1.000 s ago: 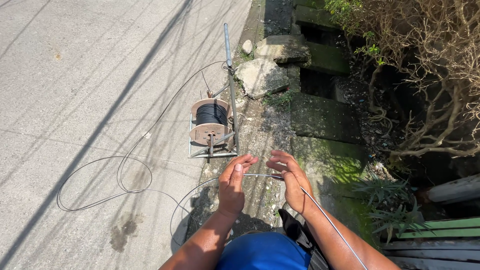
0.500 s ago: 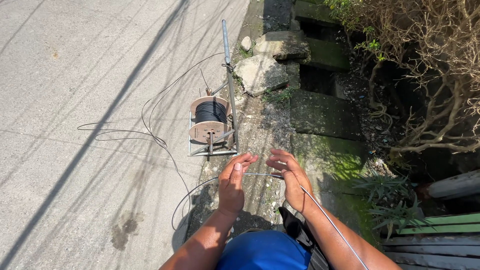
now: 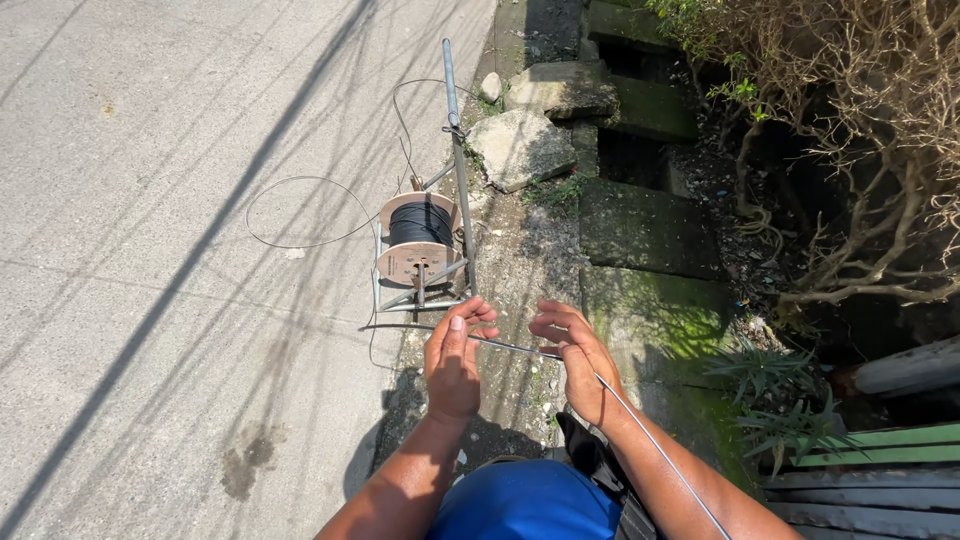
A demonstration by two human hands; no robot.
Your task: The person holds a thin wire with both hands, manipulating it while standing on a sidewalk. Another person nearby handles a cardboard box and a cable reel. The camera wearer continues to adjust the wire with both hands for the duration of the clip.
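Both hands gripped the thin cable (image 3: 515,348): left hand (image 3: 455,360) pinched it, right hand (image 3: 580,362) closed around it. Cable was apparently being drawn from the reel (image 3: 420,240) beyond, on the concrete road (image 3: 150,250); steady tension appeared needed.

The slack loop of thin grey cable (image 3: 300,210) on the pale concrete road (image 3: 150,300) has shrunk and drawn in: a second ago it sprawled wide and low to the left, and now it lies as a small loop just left of the wooden reel of black cable (image 3: 420,240). The strands that trailed toward my feet are gone from the road.
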